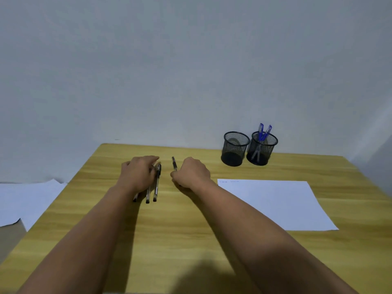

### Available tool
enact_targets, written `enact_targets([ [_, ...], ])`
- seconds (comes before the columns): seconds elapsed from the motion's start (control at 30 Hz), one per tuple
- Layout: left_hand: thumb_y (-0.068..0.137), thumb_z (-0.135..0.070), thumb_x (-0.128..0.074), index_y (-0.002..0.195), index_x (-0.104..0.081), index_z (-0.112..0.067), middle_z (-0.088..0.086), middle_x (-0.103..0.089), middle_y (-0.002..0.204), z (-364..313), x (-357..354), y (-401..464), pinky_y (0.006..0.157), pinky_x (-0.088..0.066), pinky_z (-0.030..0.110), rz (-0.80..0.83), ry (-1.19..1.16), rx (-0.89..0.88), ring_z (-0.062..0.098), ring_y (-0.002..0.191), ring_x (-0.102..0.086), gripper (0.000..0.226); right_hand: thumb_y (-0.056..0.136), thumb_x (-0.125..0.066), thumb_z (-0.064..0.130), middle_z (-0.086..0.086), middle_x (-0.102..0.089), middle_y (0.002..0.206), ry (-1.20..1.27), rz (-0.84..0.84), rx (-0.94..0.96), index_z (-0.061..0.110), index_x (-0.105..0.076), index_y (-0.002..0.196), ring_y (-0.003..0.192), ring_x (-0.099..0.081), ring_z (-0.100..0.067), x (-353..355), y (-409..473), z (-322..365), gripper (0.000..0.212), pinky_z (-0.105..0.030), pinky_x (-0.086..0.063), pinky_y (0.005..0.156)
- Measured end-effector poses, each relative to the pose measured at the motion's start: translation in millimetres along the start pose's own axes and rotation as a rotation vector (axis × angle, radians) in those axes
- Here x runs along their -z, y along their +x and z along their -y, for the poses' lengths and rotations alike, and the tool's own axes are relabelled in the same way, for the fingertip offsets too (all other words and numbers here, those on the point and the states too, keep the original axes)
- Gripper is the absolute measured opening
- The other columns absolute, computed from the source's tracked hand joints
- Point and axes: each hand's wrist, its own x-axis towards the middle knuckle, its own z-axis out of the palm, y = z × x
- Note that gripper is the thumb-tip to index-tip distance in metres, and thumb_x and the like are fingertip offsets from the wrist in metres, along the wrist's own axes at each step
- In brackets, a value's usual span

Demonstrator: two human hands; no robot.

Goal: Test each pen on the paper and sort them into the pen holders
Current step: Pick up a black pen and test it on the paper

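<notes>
Forearms reach to the worktop (191, 240) centre: left hand (137, 175) covers three pens (156, 183), right hand (192, 172) grasps one pen (174, 164). At two o'clock, one holder (263, 148) has two blue pens (263, 132), the other holder (235, 148) none; paper (275, 204) barely marked.

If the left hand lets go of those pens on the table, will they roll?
Probably a little. The pens under the left hand look like slim round barrels lying flat on a smooth wooden table, so they may roll sideways. Their clips, if present, could stop them; that is too small to tell. They look light and stiff.
</notes>
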Motion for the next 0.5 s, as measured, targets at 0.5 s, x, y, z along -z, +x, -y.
enact_targets([
  [0.5,0.1,-0.036,-0.057,0.12,-0.07,-0.033,-0.011,-0.075,0.111,-116.7,25.3,-31.2,0.094,-0.043,0.041,-0.144,-0.055,-0.246,0.022,0.11,-0.065,0.024,0.097,-0.075,0.01,-0.004,-0.067,0.065,0.99,0.062,-0.141,0.005,-0.07,0.086,0.046,-0.058,-0.008,126.0,-67.5,-88.2,0.012,-0.017,-0.049,0.044],
])
